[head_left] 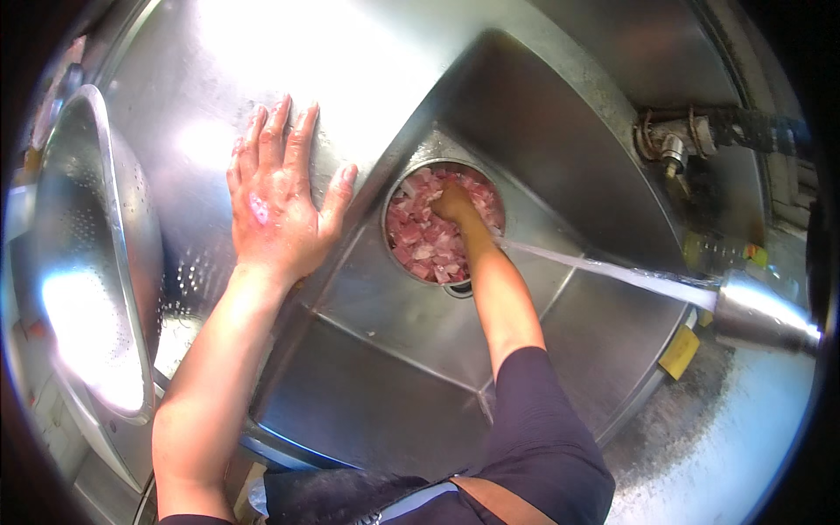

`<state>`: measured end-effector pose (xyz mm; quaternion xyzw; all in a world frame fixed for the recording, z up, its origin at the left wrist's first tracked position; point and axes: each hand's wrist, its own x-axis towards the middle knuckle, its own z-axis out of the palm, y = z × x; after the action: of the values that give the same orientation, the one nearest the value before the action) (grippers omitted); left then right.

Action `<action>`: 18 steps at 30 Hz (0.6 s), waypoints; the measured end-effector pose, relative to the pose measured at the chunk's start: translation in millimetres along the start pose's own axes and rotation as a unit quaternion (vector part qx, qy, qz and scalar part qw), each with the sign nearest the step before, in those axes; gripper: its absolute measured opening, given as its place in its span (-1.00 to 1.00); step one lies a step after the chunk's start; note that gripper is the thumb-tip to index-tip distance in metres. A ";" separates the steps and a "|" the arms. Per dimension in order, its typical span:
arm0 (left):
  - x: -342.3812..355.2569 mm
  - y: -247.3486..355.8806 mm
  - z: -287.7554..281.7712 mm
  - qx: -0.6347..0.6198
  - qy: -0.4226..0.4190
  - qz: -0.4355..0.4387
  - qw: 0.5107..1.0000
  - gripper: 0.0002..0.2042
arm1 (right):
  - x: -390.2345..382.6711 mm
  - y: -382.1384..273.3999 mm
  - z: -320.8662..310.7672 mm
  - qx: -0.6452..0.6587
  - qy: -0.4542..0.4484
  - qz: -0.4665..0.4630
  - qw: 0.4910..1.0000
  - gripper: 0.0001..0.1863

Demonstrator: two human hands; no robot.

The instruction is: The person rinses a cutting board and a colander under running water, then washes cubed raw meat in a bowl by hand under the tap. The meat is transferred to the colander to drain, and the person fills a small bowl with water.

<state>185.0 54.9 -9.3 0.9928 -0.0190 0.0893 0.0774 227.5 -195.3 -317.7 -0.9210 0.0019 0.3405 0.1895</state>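
Observation:
My left hand (275,197) lies spread on the bright steel board left of the sink, fingers apart, with a pink patch on its back. In the sink (595,341), a round metal container (443,282) holds chunks of raw pink meat (414,229). My right hand (451,201) reaches down into the meat; its fingertips are buried, so I cannot tell what they grip. From a metal spout (757,311) on the right, a stream of water (595,262) runs toward the container and my right forearm.
A large perforated steel colander (96,262) stands tilted at the left edge. A tap fitting (674,144) with a dark hose sits at the back right. A yellow object (678,350) lies at the sink's right rim, below the spout.

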 end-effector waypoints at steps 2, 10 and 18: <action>-5.0 -2.0 -1.8 0.004 -0.002 -0.010 1.000 -0.40 | -42.5 -3.5 -20.1 0.181 -0.019 -0.038 0.983 -0.53; -5.1 -2.2 0.4 0.014 -0.006 -0.011 1.000 -0.41 | -147.3 27.5 -26.7 0.013 0.008 -0.123 0.992 -0.27; 1.5 1.2 0.7 0.009 0.007 0.005 1.000 -0.40 | -28.5 49.6 85.1 -0.108 -0.150 0.129 0.974 -0.25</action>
<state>186.5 53.6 -9.5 0.9927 -0.0229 0.0967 0.0684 145.7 -215.0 -376.2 -0.8662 0.0552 0.4949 0.0414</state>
